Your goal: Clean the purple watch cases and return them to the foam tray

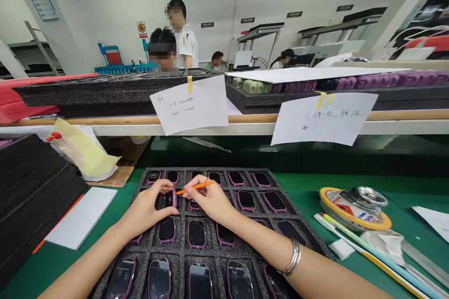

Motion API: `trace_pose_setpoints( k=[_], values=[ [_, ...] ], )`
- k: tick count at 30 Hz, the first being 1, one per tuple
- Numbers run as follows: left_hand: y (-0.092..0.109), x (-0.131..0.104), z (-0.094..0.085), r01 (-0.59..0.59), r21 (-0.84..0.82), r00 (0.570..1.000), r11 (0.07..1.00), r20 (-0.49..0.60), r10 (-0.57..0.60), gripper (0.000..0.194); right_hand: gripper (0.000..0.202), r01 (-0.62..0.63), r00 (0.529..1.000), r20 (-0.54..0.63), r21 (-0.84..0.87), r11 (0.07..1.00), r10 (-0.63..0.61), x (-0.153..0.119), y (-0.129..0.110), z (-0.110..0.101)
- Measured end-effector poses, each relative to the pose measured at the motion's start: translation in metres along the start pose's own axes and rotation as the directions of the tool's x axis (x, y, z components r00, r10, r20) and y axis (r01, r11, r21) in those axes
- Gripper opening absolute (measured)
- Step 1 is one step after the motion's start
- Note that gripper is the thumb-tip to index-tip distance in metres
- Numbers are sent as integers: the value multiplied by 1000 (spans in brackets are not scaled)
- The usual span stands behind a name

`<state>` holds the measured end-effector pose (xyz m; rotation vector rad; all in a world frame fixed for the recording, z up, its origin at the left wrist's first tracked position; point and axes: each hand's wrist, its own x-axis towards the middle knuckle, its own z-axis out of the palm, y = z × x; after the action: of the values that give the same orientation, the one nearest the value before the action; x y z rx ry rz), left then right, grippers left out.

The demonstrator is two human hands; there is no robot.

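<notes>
Rows of smartwatch bodies with purple rims and dark screens lie in a black foam tray [213, 251] on the green bench. My left hand [151, 202] grips one watch body [174, 198] between thumb and fingers, tilted on its side above its row. In my right hand [209, 197] is a thin orange stick [196, 187], held like a pen. Its tip points left and meets or nearly meets the edge of the held watch; contact is too fine to tell. Another watch [197, 234] rests in its slot just below the hands.
To the right lie a roll of yellow tape [329, 198], a toothbrush [365, 247] and a small white block [342, 249]. Stacked black foam [31, 205] and a white pad [82, 217] are on the left. A shelf [249, 128] with paper notes crosses ahead; several people are beyond it.
</notes>
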<state>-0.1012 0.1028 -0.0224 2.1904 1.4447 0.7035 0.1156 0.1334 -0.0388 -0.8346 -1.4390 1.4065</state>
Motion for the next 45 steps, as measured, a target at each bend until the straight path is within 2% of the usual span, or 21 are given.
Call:
trace_pose_setpoints(
  k=[7,12,14,17,20,22,25,29,35,41,45],
  values=[
    [3,3,-3,-20,38,1000,999,25,19,45,27,0,1000,7,21,1000,-1,4,0,-3],
    [22,13,-9,-104,120,992,987,77,96,29,20,22,989,-146,43,999,-16,14,-3,-30],
    [35,20,-5,-172,145,982,974,107,157,23,23,14,981,-193,62,998,-2,16,-3,-40],
    [53,31,11,-286,166,949,944,184,255,17,26,-8,978,-207,97,995,28,13,-1,-46],
    [61,37,26,-325,236,939,916,197,282,23,26,-15,981,-189,121,992,38,9,0,-44],
    [59,37,28,-325,279,942,904,178,284,27,26,-14,983,-178,127,992,37,8,0,-43],
    [50,31,21,-328,290,943,899,152,295,26,28,-18,986,-160,121,992,37,9,2,-43],
    [39,22,12,-352,250,935,902,147,324,25,27,-21,991,-126,102,995,34,10,8,-39],
    [38,23,14,-378,185,921,907,177,348,17,29,16,995,-98,54,998,-11,0,8,-29],
    [36,23,13,-321,124,940,939,162,300,19,35,34,996,-87,-3,999,-34,-4,3,-26],
    [32,22,16,-225,92,971,970,104,215,39,41,33,995,-91,-23,999,-35,-3,1,-25]
  ],
)
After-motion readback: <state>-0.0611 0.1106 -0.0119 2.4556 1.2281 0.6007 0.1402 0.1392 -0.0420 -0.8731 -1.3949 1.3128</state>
